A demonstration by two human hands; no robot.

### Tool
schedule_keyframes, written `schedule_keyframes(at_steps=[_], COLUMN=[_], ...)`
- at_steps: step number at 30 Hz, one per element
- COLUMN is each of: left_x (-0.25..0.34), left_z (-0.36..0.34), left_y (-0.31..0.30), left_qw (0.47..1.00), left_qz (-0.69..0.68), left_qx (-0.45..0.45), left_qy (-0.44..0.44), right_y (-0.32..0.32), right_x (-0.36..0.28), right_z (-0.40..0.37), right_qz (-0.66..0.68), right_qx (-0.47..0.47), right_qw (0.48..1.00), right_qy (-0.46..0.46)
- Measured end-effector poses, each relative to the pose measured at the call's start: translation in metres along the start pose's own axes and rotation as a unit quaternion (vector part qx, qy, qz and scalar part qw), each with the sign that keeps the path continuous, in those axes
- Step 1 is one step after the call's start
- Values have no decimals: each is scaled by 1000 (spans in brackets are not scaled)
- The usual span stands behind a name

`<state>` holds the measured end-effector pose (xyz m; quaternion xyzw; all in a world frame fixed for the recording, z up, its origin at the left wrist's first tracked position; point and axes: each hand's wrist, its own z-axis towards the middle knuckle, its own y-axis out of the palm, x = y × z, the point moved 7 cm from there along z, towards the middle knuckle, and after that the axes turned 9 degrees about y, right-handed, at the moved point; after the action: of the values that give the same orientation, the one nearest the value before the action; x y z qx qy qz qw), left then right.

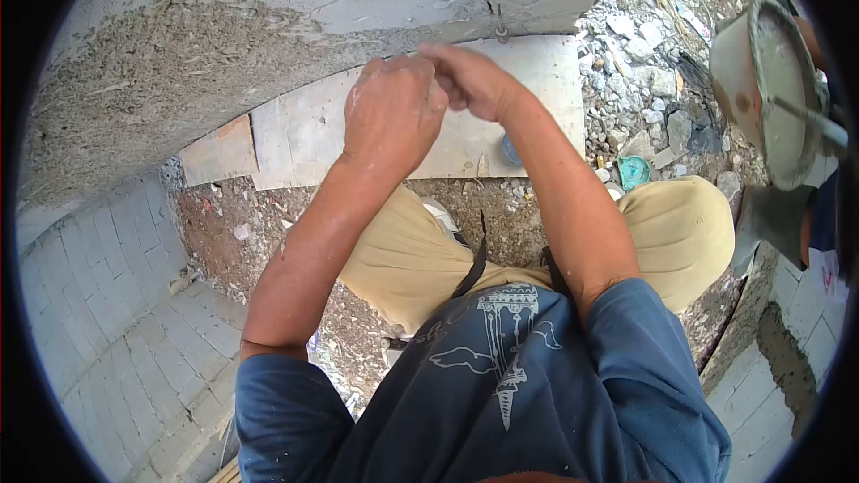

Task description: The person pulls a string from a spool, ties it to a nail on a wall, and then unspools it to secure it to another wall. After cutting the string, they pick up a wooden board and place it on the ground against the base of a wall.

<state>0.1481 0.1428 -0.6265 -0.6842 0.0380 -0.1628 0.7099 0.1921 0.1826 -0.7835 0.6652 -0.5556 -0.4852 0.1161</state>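
Observation:
My left hand is curled into a fist, knuckles up, with pale smears on its skin. Right beside it, my right hand has its fingers bent toward the left one and is slightly blurred. The hands meet or nearly meet; whatever lies inside their fingers is hidden. Below them a pale board lies on the ground along the foot of a wall. A small bluish round thing is on the board, partly behind my right forearm.
A crushed turquoise cup-like thing lies by my right knee. Rubble covers the ground at right. Another person at the right edge is beside a mortar-crusted bucket. A metal rod or bolt sticks out at the wall's base. Block walls stand at left.

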Motion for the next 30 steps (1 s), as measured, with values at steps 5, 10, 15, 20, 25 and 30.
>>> schedule_keyframes(at_steps=[5,10,15,20,25,30], left_x=[-5,-35,-76,-75,-78,-86], left_z=[-19,-39,-58,-65,-74,-71], left_y=[-3,-2,35,62,79,75], left_qw=[969,833,641,550,484,496], left_qz=[-181,-451,-615,-657,-653,-631], left_qx=[-28,117,204,266,325,340], left_qy=[-165,-299,-412,-441,-484,-491], right_y=[97,96,60,53,53,60], right_x=[68,42,15,-9,-28,-38], right_z=[58,28,11,1,-14,-20], right_qz=[3,248,163,-123,-329,-400], right_qx=[-344,-173,24,136,240,239], right_qw=[931,951,981,939,860,817], right_qy=[-122,-59,-100,-289,-307,-339])
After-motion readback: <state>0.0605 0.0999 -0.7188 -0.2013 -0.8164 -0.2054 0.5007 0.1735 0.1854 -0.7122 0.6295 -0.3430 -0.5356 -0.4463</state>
